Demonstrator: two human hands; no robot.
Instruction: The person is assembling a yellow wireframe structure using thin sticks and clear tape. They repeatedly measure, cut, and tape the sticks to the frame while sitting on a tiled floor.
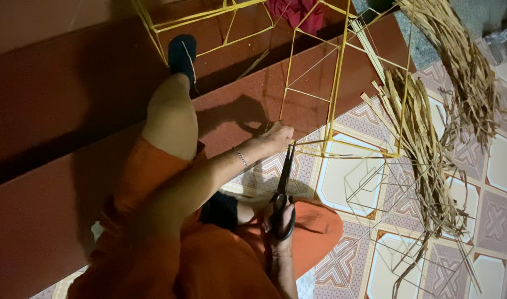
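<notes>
1. Head view, working hands: the left hand (277, 135) is clenched on a joint of the yellow stick frame (335, 83), at the frame's lower near corner, just over the edge of the red step (54, 182). The right hand (280, 218) grips the handles of the black scissors (284, 174); the blades point up towards the left hand's fingers and look nearly closed at the tip, right at the held joint.
2. Head view, position of the work: the frame stands partly on the step and partly on the patterned floor tiles (503, 160). A wrist bracelet (241, 157) shows on the left arm. The person sits in orange clothing (170, 260), one knee raised.
3. Head view, surroundings: loose bundles of dry straw-coloured strips (431, 144) lie to the right of the frame, apart from both hands. A red cloth (298, 14) lies at the top, behind the frame.
4. Judgement, step in hand: trimming at a bound joint, the tie or stick end being cut close.
5. Judgement, next move: it calls for a steady hold on the joint and the blade tip kept clear of the fingers; what exactly sits between the blades cannot be told.
</notes>
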